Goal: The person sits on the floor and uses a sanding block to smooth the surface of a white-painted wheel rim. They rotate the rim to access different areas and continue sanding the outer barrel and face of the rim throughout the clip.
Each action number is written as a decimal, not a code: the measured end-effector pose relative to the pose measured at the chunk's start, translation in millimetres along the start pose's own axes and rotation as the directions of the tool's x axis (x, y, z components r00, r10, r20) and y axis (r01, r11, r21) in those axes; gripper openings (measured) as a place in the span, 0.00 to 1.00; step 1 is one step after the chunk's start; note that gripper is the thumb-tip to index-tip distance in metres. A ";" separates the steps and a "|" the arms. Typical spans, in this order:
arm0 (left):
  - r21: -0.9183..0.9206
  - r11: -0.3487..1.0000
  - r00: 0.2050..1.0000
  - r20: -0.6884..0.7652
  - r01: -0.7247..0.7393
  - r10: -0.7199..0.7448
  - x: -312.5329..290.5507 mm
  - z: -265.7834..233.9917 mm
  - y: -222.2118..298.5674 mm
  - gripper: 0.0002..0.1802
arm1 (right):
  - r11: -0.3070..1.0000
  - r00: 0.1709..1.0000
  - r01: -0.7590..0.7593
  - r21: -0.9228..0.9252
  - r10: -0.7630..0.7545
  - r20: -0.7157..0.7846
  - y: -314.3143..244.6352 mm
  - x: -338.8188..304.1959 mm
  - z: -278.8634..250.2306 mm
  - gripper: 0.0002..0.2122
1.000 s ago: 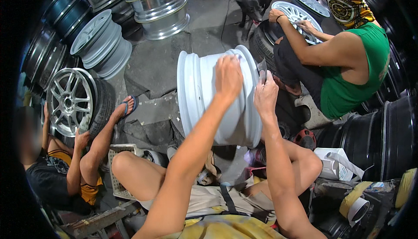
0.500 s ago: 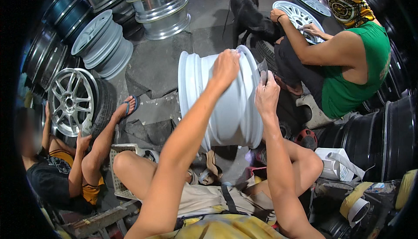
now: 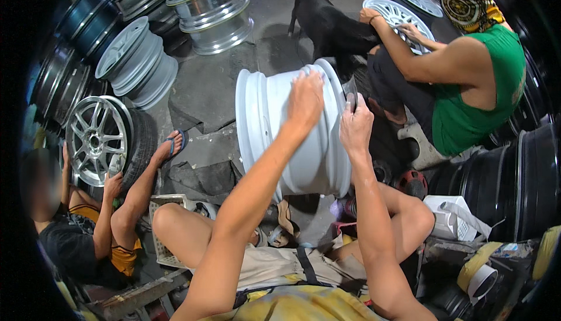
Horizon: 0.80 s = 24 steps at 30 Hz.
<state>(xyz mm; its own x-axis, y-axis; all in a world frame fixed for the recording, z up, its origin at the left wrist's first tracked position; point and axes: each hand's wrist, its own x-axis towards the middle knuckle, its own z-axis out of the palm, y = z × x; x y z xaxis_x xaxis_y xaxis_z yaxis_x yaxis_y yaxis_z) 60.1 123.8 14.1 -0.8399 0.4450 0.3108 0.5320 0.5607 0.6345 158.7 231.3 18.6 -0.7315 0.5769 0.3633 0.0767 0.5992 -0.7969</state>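
Note:
A pale grey-white wheel rim [image 3: 280, 140] stands on its side in front of me, its barrel facing up. My left hand [image 3: 306, 102] lies over the top of the barrel, its bent fingers gripping near the right lip. Whether anything small is under those fingers is hidden. Just beyond the right lip, my right hand [image 3: 356, 125] pinches a folded dark grey piece of sandpaper [image 3: 350, 89] between thumb and fingers, close to the rim's edge.
A person in green [image 3: 485, 87] works on a white wheel [image 3: 388, 10] at right. Another person [image 3: 70, 236] holds a silver wheel [image 3: 96, 140] at left. A black dog [image 3: 327, 20] stands beyond my rim. Stacked rims [image 3: 213, 23] and a plastic crate [image 3: 165, 251] surround me.
My left hand has shifted slightly nearer along the barrel, its fingers less tightly bunched. The rim has tilted slightly left. The dog has moved and turned its body.

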 end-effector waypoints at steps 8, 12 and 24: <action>0.125 0.973 0.945 -0.246 -0.192 0.218 -57.6 24.8 20.9 0.20 | 1.000 1.000 -0.009 0.014 0.009 -0.001 9.3 -5.3 -9.6 0.07; 0.053 0.998 0.997 -0.073 -0.031 0.035 -1.9 9.5 -4.2 0.19 | 0.999 1.000 0.022 0.048 -0.023 0.017 2.0 0.6 1.5 0.07; 0.144 0.988 0.998 0.004 0.061 -0.062 27.0 5.1 -3.8 0.19 | 1.000 1.000 -0.007 -0.008 0.007 0.004 -11.9 -18.9 -13.4 0.08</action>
<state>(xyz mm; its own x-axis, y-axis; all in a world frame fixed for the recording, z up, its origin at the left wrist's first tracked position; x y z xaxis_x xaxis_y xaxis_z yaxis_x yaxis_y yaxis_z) 35.9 137.3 16.5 -0.8709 0.4117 0.2682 0.4897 0.6816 0.5437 180.6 220.7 27.8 -0.7335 0.5790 0.3560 0.0875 0.5998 -0.7953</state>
